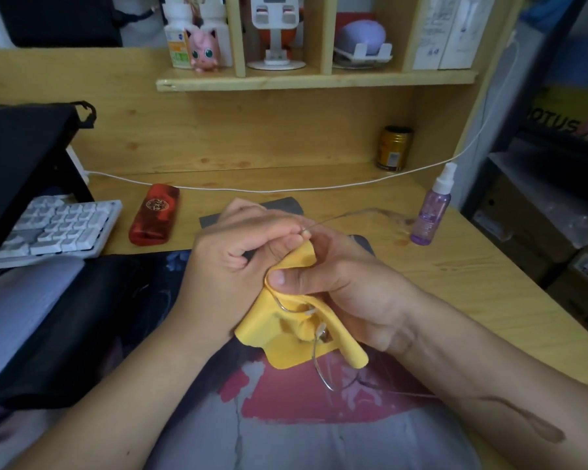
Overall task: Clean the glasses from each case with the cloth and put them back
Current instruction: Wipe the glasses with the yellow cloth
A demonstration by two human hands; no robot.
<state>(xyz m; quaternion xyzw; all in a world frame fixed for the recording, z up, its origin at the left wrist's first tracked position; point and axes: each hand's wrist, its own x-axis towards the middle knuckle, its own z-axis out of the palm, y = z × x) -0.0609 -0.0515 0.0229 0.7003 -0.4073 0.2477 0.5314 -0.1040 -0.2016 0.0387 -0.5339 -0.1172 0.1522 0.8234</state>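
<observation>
Gripping wire-rimmed glasses (314,347): left hand (241,245), fingers curled round frame; right hand (340,283) pinching yellow cloth (286,344) over lens, near desk's front edge.

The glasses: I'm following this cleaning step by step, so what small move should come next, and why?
Probably slide the yellow cloth down to the lower lens. The right hand pinches the cloth over the upper lens while the left hand steadies the glasses; the lower rim hangs uncovered below the cloth.

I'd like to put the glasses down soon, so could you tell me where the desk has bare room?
Bare wood lies right of the hands, before the purple spray bottle, and between the red glasses case and gold can, crossed by a white cable. The keyboard crowds the left.
</observation>
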